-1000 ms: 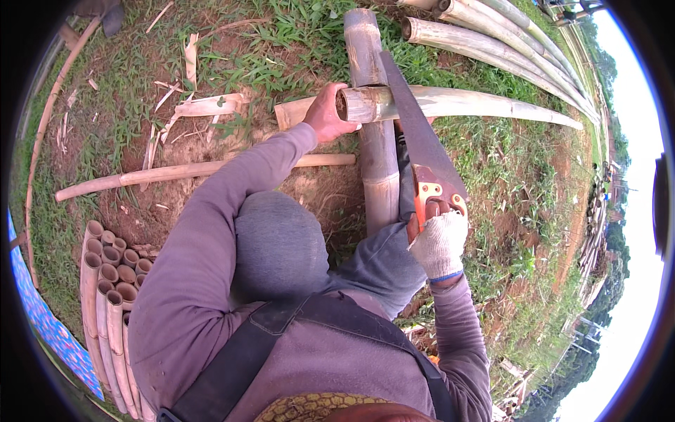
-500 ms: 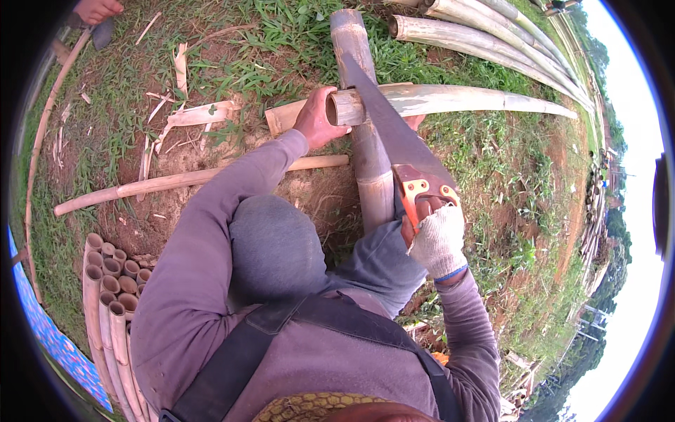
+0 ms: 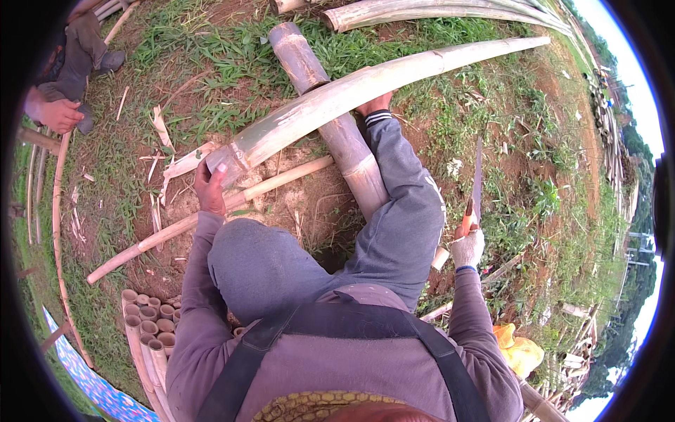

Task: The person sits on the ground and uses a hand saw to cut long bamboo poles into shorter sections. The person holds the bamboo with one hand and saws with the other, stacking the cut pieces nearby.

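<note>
Low in the frame, closest to the camera, sit the person's grey-sleeved shoulders and bent knees, with a bundle of short cut bamboo tubes (image 3: pixel 148 320) stacked at the lower left. Right of centre, the right hand (image 3: pixel 467 246), gloved in white, is clenched around the orange handle of a hand saw (image 3: pixel 477 184); the blade points up toward the top of the frame, held in the air well apart from any bamboo. Left of centre, the left hand (image 3: pixel 209 188) is bare and grasps the cut end of a long pale bamboo pole (image 3: pixel 365 88). That pole runs from the hand diagonally up to the upper right of the frame, lying across a thicker grey bamboo log (image 3: pixel 330 116) that serves as a rest, and a foot presses on the pole where the two cross. A thin bamboo stick (image 3: pixel 211 214) lies on the bare soil just below the left hand, slanting toward the lower left. Between the two hands lies the raised leg; open grass and dirt spread to the right of the saw. At the upper left edge, another person's hand (image 3: pixel 60 112) rests near more poles, well apart. More long bamboo (image 3: pixel 436 10) lies along the top edge.
</note>
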A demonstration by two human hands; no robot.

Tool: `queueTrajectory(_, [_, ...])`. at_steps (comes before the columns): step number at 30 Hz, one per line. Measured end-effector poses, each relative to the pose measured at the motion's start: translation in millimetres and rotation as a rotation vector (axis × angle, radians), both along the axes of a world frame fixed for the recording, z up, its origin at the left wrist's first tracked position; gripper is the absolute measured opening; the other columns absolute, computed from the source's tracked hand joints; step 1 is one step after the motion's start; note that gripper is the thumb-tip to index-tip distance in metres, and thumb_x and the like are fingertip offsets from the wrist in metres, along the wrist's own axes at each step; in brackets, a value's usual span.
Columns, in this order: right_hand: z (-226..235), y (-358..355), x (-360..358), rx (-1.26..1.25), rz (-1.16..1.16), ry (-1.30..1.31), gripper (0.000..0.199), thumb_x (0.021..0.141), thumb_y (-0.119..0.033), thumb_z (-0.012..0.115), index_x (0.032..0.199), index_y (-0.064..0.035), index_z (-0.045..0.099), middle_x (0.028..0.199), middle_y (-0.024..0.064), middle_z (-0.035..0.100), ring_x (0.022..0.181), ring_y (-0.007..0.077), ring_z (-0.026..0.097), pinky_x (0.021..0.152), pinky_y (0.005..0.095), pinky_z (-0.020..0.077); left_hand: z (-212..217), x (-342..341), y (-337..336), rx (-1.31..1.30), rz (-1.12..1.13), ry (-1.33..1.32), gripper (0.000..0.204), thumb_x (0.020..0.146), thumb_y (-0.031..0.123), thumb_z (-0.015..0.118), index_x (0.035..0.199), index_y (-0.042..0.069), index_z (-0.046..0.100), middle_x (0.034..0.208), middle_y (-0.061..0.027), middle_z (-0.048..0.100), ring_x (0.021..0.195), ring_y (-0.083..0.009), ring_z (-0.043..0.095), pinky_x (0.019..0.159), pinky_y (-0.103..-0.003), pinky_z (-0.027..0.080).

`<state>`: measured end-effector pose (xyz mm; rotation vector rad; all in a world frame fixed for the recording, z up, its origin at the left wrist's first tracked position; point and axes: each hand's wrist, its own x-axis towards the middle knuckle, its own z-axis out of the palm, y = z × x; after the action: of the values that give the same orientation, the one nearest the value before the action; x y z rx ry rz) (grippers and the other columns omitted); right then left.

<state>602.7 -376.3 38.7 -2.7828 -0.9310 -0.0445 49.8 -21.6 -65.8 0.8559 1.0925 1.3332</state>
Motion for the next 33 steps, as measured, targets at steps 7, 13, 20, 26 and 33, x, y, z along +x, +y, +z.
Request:
queueTrajectory(7, [-116, -107, -21, -0.054, -0.005, 0.073, 0.032, 0.097, -0.023, 0.073, 0.119, 0.0018, 0.071, 0.103, 0.0261, 0.078, 0.092, 0.0434, 0.074, 0.085, 0.0488, 0.0569, 13, -208, -26, -0.167, 0.387, -0.141, 0.043, 0.103, 0.038, 0.071, 0.132, 0.006, 0.069, 0.126, -0.0076, 0.076, 0.116, -0.0260, 0.073, 0.106, -0.045, 0.057])
queueTrajectory(13, [-68, -41, -37, -0.022, -0.142, 0.441, 0.026, 0.094, -0.016, 0.073, 0.114, 0.0001, 0.076, 0.105, 0.0244, 0.080, 0.092, 0.0398, 0.078, 0.086, 0.0463, 0.0577, 49, -406, -54, -0.331, 0.734, -0.024, 0.057, 0.099, 0.052, 0.072, 0.139, 0.012, 0.067, 0.130, -0.0097, 0.076, 0.118, -0.0307, 0.075, 0.100, -0.052, 0.062])
queueTrajectory(20, [-85, 7, 46, -0.307, -0.048, 0.071, 0.028, 0.102, -0.018, 0.063, 0.115, 0.0033, 0.075, 0.111, 0.0276, 0.079, 0.103, 0.0483, 0.076, 0.089, 0.0528, 0.0594, 75, -499, -55, -0.573, 0.891, 0.181, 0.074, 0.089, 0.068, 0.078, 0.139, 0.015, 0.064, 0.121, -0.0078, 0.074, 0.100, -0.0253, 0.072, 0.077, -0.036, 0.058])
queueTrajectory(26, [-81, 98, 85, -0.078, 0.015, 0.009, 0.055, 0.109, -0.048, 0.064, 0.109, 0.0054, 0.075, 0.102, 0.0279, 0.077, 0.090, 0.0478, 0.073, 0.084, 0.0540, 0.0554, 61, -507, -60, -0.419, 1.192, 0.382, 0.077, 0.089, 0.065, 0.081, 0.129, 0.001, 0.068, 0.125, -0.0152, 0.072, 0.104, -0.0327, 0.070, 0.086, -0.045, 0.059])
queueTrajectory(33, [-1, 173, -32, 0.124, 0.467, -0.081, 0.025, 0.105, -0.025, 0.071, 0.108, -0.0002, 0.074, 0.093, 0.0192, 0.073, 0.088, 0.0401, 0.072, 0.081, 0.0527, 0.0556, 77, -225, -104, 0.377, 0.826, 1.131, 0.029, 0.111, 0.026, 0.065, 0.099, 0.002, 0.076, 0.099, -0.0126, 0.070, 0.094, -0.0248, 0.063, 0.089, -0.041, 0.051])
